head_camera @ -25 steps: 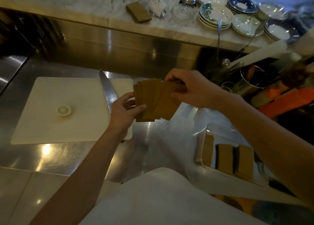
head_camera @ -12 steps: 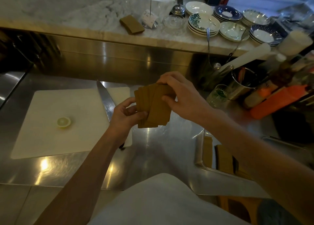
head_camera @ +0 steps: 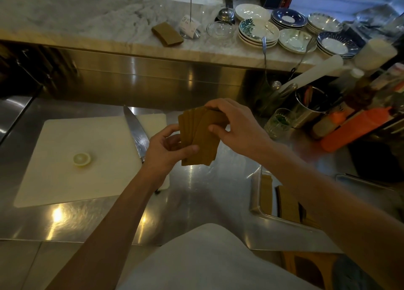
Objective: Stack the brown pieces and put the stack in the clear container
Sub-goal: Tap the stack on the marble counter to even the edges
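Several flat brown pieces [head_camera: 200, 141] form a slightly fanned bundle above the steel counter, held upright between both hands. My left hand [head_camera: 166, 150] grips the bundle's lower left side with thumb across the front. My right hand [head_camera: 237, 126] pinches its top and right edge. The clear container [head_camera: 256, 193] sits on the counter at the lower right, partly hidden by my right forearm, with more brown pieces [head_camera: 287, 203] standing in it. Another small brown stack [head_camera: 167, 34] lies on the marble ledge at the back.
A white cutting board [head_camera: 65, 158] at the left carries a large knife [head_camera: 136, 132] and a lemon half [head_camera: 81, 159]. Stacked plates [head_camera: 258, 30] line the marble ledge. A glass [head_camera: 278, 122], a metal utensil pot [head_camera: 310, 107] and an orange bottle [head_camera: 358, 127] crowd the right.
The fanned brown pieces have been squeezed into a tighter bundle between my hands. The view has shifted, so the clear container sits further under my right forearm.
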